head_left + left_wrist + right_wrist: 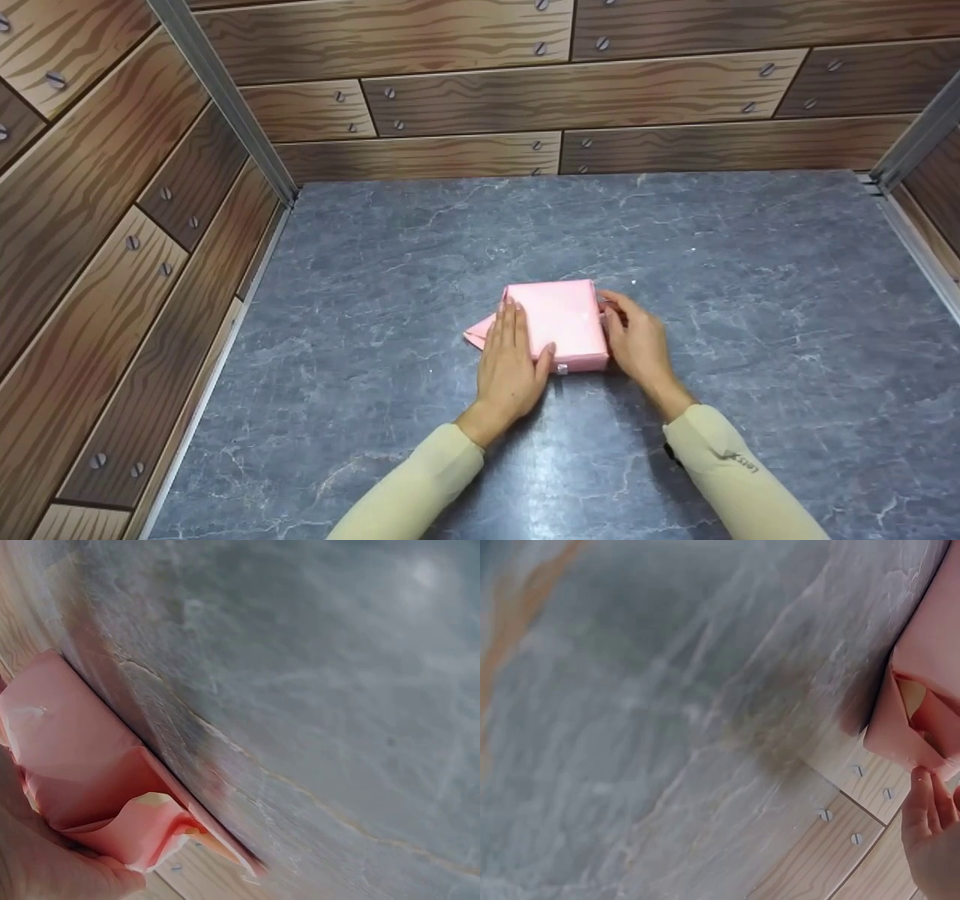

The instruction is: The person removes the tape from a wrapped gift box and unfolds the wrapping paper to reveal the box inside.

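Note:
A box wrapped in pink paper [566, 319] lies on the table. My left hand [511, 379] rests on its left part, fingers straight across the top and thumb at the near edge. A pointed paper flap [481, 330] sticks out at the left end; in the left wrist view that end shows loose, crumpled paper [146, 829]. At the right end is my right hand [639, 341], its fingertips touching the paper. In the right wrist view, the folded end paper [894, 724] gapes around a pale inside, with fingers [924, 802] at its edge. Clear tape [562, 368] shows on the near side.
The grey marbled table [360, 300] spreads around the box, with tiny white specks [634, 282] beyond the right hand. Wood-patterned walls [465, 97] stand at the back and sides, joined by metal corner rails [232, 105].

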Tool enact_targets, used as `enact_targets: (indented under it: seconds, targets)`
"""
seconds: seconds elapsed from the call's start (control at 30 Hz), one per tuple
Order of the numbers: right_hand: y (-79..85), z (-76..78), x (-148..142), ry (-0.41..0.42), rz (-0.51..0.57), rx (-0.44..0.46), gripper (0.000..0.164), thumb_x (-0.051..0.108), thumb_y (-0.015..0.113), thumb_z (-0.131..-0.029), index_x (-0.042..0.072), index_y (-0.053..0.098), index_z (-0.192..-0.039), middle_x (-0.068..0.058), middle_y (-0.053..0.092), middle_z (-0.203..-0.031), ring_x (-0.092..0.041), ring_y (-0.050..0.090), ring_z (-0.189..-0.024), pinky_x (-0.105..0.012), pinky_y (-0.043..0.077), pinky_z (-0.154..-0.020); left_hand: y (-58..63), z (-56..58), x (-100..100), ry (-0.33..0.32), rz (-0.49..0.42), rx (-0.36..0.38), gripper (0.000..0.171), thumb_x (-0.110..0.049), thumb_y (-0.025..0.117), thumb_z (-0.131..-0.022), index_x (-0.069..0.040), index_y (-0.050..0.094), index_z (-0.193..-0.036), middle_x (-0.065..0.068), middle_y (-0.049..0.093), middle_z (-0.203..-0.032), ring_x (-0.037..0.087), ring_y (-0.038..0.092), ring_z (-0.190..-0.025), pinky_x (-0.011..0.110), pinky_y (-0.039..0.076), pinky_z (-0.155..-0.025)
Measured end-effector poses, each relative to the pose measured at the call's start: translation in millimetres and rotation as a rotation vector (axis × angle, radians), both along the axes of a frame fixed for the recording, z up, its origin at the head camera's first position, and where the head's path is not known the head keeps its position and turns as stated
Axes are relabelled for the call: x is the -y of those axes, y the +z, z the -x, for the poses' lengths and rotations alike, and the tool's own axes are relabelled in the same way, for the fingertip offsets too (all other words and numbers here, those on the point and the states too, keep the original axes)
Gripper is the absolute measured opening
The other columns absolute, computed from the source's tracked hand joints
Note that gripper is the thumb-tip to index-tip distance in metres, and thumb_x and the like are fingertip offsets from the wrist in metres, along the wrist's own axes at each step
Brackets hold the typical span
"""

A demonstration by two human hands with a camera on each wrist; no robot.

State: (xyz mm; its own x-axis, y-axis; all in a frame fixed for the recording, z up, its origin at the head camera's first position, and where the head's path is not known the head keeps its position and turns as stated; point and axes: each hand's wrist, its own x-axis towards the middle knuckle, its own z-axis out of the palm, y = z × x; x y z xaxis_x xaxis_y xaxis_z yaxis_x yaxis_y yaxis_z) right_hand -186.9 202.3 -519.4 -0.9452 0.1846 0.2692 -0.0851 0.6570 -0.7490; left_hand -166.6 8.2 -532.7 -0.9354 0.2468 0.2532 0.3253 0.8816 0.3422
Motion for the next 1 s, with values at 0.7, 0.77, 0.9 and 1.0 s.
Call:
enact_targets:
  seconds: [0.7,0.77,0.9,1.0]
  targets:
    - [-4.6,3.0,-23.4,-0.078,0.081,-0.015,0.029,-0.002,0.054,-0.092,0.002,0.067,-0.118,-0.019,0.072,-0.101,-0.029,0.068,-0.088,-0.009,0.043,-0.07,2.3,-0.2,-0.4,0.003,0.011,0.051,0.073,-0.048,0.036,-0.101,0.003,0.024,-0.151,0.019,0.021,-0.16,0.03,0.021,-0.15,0.042,0.023,-0.121]
    - [-4.1,2.9,-26.5,-0.106,0.092,-0.014,0.029,-0.001,0.053,-0.093,0.001,0.067,-0.118,-0.02,0.071,-0.104,-0.03,0.068,-0.092,-0.016,0.049,-0.076,2.1,-0.3,-0.4,0.004,0.012,0.052,0.073,-0.048,0.036,-0.101,0.003,0.024,-0.151,0.019,0.021,-0.16,0.03,0.02,-0.15,0.042,0.023,-0.121]
    - [-0.4,2.1,-30.3,-0.122,0.139,-0.027,0.03,0.002,0.051,-0.094,-0.001,0.065,-0.12,-0.022,0.068,-0.113,-0.034,0.066,-0.101,-0.038,0.054,-0.089,1.7,-0.2,-0.4,0.0,0.01,0.022,0.072,-0.047,0.037,-0.101,0.005,0.026,-0.15,0.021,0.023,-0.159,0.032,0.023,-0.149,0.043,0.026,-0.12]
    - [3.2,0.9,-32.3,-0.114,0.161,-0.046,0.029,0.007,0.05,-0.096,-0.001,0.064,-0.12,-0.022,0.066,-0.118,-0.035,0.063,-0.105,-0.047,0.051,-0.093,1.0,-0.5,-0.2,-0.003,0.012,0.006,0.072,-0.046,0.038,-0.101,0.006,0.028,-0.149,0.022,0.025,-0.158,0.034,0.025,-0.148,0.044,0.027,-0.119]
